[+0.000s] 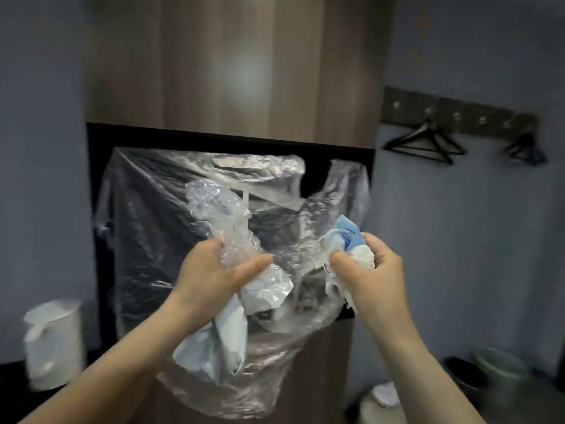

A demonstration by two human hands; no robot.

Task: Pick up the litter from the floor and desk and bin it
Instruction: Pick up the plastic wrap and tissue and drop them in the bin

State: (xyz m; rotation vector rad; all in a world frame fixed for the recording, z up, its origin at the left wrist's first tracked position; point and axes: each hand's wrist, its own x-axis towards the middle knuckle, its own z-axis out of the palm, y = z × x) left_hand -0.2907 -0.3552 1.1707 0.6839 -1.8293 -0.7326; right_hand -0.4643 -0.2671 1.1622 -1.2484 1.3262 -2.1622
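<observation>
My left hand (214,270) grips a bundle of litter: crumpled bubble wrap (220,215) sticking up above the fist and pale plastic packaging (214,341) hanging below it. My right hand (370,270) is closed on a wad of white tissue and blue paper (348,243). Both hands are raised in front of a large clear plastic bag (146,215) that hangs open across a dark recess; some scraps lie low inside it.
A wood-panelled cabinet (244,62) rises behind the bag. A white lined bin (52,341) stands at the lower left. On the right, a wall hook rail with black hangers (428,142), and a round bin (382,399) on the floor at the lower right.
</observation>
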